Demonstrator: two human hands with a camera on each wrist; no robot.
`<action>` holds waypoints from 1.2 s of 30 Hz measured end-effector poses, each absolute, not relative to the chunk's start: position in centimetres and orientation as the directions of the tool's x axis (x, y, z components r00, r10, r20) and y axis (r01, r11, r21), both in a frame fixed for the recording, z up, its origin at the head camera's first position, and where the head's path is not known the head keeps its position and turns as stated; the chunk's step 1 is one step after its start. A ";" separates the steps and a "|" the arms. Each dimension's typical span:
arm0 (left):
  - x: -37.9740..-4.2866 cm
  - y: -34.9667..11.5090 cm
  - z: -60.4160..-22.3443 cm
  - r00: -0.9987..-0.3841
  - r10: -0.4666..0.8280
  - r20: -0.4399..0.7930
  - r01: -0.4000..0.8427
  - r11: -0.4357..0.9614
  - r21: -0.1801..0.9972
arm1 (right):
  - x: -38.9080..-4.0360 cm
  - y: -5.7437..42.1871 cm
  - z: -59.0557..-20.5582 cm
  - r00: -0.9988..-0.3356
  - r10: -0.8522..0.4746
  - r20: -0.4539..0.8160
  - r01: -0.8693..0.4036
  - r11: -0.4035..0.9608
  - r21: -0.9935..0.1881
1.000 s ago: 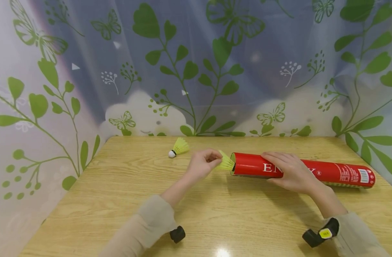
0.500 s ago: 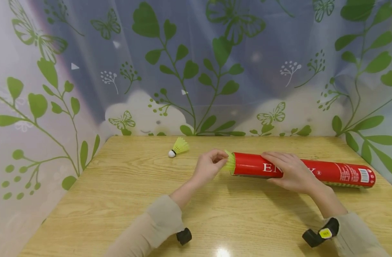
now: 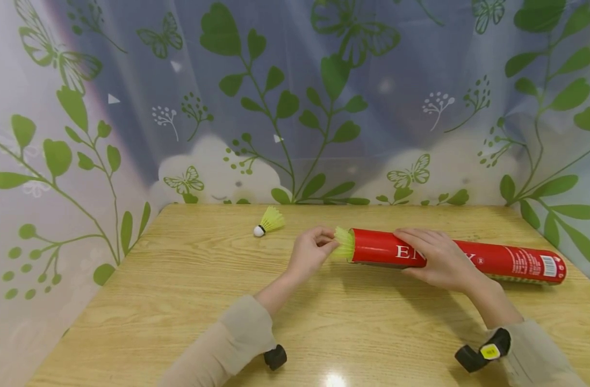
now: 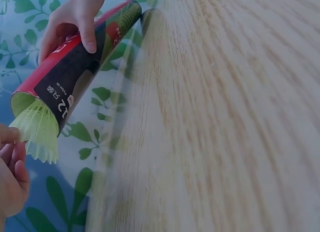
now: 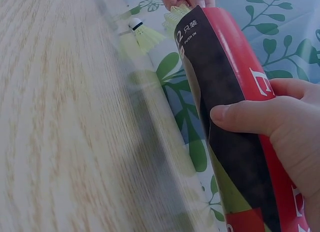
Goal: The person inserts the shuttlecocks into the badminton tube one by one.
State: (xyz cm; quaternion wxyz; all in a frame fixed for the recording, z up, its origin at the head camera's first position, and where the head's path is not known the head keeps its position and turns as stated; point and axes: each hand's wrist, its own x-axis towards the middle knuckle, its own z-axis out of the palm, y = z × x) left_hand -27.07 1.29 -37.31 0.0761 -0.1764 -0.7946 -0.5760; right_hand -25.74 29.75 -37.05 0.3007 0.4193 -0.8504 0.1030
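Observation:
A red and black shuttlecock tube [image 3: 382,248] lies at a slant, its mouth facing left. My right hand [image 3: 437,258] grips it from above, thumb on the near side, as the right wrist view shows too. Out of the mouth sticks the yellow skirt of a shuttlecock [image 4: 40,132]; its base is hidden inside the tube. My left hand [image 3: 311,252] pinches the skirt's edge between thumb and fingers. Another yellow shuttlecock [image 3: 270,221], with a white cork and dark band, lies on its side behind and to the left of my left hand.
The wooden table [image 3: 155,279] has its back edge against a curtain [image 3: 295,107] printed with leaves and butterflies. A black wrist camera [image 3: 275,357] hangs by my left sleeve, another [image 3: 474,357] by my right.
My left hand has pushed the shuttlecock rightward, deeper into the tube's mouth, then drawn back slightly left in the last half second. The right hand and tube have hardly moved.

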 end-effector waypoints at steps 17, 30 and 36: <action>-27.1 2.2 -36.9 -0.897 0.255 0.360 0.428 0.301 0.852 | -25.5 29.9 -36.7 -0.477 -0.649 0.592 -0.776 0.627 0.062; -26.9 3.2 -36.9 -0.895 0.281 0.346 0.420 0.272 0.866 | -25.6 29.6 -36.7 -0.482 -0.635 0.604 -0.769 0.636 0.054; -26.9 3.5 -36.9 -0.908 0.285 0.308 0.380 0.245 0.892 | -25.5 29.4 -36.7 -0.481 -0.632 0.608 -0.771 0.634 0.050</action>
